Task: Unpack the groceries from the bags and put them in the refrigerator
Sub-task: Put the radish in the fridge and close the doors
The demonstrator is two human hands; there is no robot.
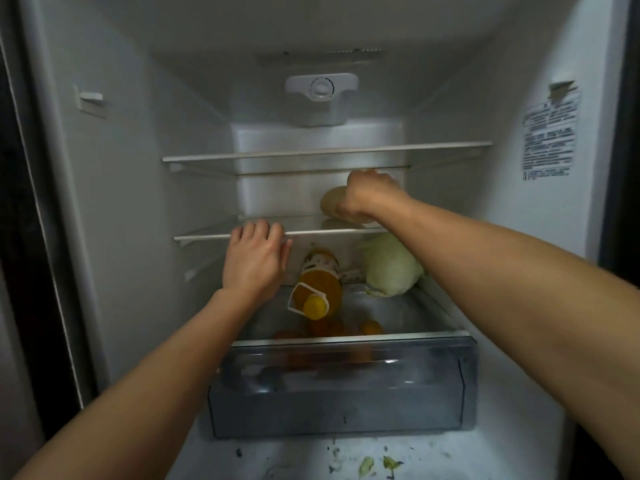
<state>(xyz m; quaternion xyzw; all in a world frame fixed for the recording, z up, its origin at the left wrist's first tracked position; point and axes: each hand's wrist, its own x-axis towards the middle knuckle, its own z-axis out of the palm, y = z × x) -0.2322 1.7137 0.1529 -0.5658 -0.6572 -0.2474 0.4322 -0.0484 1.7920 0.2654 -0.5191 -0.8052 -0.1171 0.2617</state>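
Observation:
I look into an open refrigerator. My right hand (369, 195) reaches over the middle glass shelf (207, 235) and grips a pale tan potato (330, 200) that sits at the shelf's right rear. My left hand (256, 258) rests on the front edge of that same shelf, fingers curled over its rim. Below the shelf lie an orange juice bottle (320, 282) with a yellow cap, tipped toward me, and a pale green cabbage (391, 265). Several oranges (370, 328) lie under the glass above the drawer.
The upper glass shelf (325, 152) carries nothing visible. A clear crisper drawer (346, 386) sits at the bottom. A thermostat dial (322, 88) is on the back wall, and a label (549, 136) on the right wall. Green leaf scraps (377, 464) lie on the fridge floor.

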